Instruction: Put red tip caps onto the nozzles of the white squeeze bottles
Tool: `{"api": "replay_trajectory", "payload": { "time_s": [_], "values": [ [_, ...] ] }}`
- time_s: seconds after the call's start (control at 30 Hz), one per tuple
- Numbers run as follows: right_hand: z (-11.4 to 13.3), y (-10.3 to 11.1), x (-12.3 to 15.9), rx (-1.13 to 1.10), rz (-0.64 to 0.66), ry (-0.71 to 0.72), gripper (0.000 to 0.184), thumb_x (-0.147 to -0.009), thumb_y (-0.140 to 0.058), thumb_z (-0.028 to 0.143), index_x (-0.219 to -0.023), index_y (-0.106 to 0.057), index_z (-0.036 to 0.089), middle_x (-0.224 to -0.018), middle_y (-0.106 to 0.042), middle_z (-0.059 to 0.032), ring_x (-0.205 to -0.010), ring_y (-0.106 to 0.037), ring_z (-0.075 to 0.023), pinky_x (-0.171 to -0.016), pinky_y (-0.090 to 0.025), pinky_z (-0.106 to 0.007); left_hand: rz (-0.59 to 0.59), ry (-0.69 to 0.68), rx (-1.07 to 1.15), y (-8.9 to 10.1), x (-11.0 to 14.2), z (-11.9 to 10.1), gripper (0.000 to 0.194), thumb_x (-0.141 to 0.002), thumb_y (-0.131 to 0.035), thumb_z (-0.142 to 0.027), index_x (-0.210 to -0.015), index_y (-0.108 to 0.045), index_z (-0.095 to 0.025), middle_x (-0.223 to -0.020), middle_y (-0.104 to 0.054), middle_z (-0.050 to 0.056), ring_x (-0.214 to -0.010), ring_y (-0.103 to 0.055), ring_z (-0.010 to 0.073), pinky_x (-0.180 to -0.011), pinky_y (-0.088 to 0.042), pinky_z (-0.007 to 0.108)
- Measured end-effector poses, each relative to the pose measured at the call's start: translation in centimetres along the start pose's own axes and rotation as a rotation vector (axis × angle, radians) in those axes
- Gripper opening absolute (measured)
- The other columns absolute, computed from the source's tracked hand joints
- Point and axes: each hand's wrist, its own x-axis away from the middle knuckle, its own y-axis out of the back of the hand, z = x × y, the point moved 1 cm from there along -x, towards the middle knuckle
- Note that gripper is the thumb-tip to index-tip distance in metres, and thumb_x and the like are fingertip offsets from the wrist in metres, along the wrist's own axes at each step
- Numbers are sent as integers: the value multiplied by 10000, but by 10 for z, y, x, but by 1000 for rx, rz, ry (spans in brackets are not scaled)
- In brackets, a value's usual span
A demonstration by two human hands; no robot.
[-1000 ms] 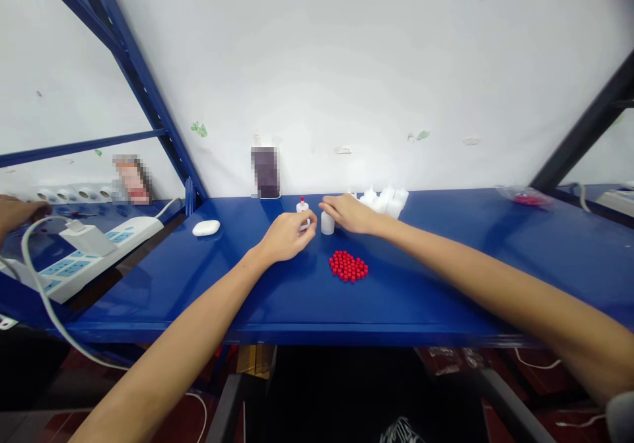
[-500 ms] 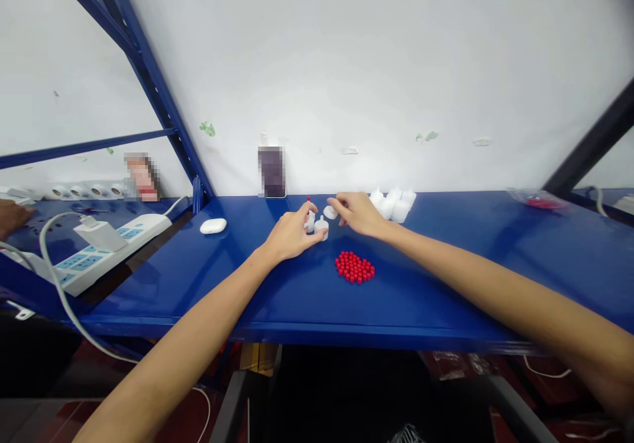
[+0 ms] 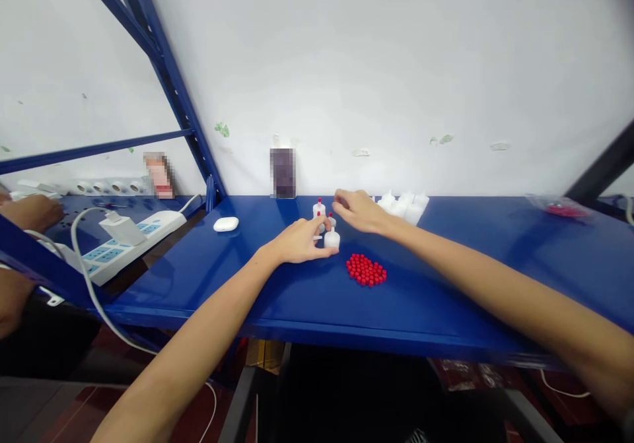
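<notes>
My left hand (image 3: 306, 239) curls around a small white bottle (image 3: 331, 239) with a thin nozzle and no cap on it, thumb at its base. A second white nozzle (image 3: 317, 237) pokes out between the fingers; its body is hidden. Just beyond, a white bottle with a red cap (image 3: 319, 208) stands upright, with more red tips close to my fingers. My right hand (image 3: 360, 210) hovers to the right of these bottles, fingertips pinched together; whatever they hold, if anything, cannot be made out. Nearer the front edge lies a cluster of small red caps (image 3: 365, 270).
Several white bottles (image 3: 403, 206) are grouped by the wall behind my right hand. A white earbud case (image 3: 226, 224), a phone (image 3: 283, 173) and a power strip (image 3: 133, 245) are leftward. A plastic bag with red pieces (image 3: 562, 208) lies right. Another person's hand (image 3: 34, 213) shows at far left.
The view has shifted slightly, so things appear further right. The white bottle at my right fingertips no longer shows there. More red-capped tips are visible around my left hand.
</notes>
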Motion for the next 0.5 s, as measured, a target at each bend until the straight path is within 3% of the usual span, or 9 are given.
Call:
{"api": "replay_trajectory", "payload": {
  "time_s": [0.1,0.2,0.37,0.5],
  "values": [
    [11,9,17,-69,202,166,250,-882,-539,355,-1039,-602,170,-781,-662,-46,-647,-551,-167,-624,-369,-300,44,13,-35,-3,0,2,442,-778,-667,-568,-1007,-606,-194,-702,-630,-1,-598,-584,170,-584,-366,259],
    [21,13,28,-185,354,186,363,-842,-612,402,-1130,-573,183,-855,-696,-55,-704,-606,-186,-646,-419,-306,61,26,-49,-4,0,3,436,-775,-661,-587,-942,-636,-185,-730,-659,25,-613,-600,183,-576,-358,264],
    [34,12,33,-244,369,217,374,-814,-653,388,-1129,-574,202,-818,-688,-40,-702,-618,-185,-634,-437,-302,96,46,-24,-3,1,4,425,-805,-630,-594,-912,-665,-184,-740,-678,36,-645,-621,197,-584,-362,265],
    [36,11,29,-302,408,165,309,-803,-652,316,-1088,-578,221,-787,-674,-14,-656,-603,-170,-606,-425,-292,31,100,-3,-9,1,5,425,-781,-668,-602,-929,-665,-204,-768,-698,28,-680,-640,211,-581,-359,273]
  ]
}}
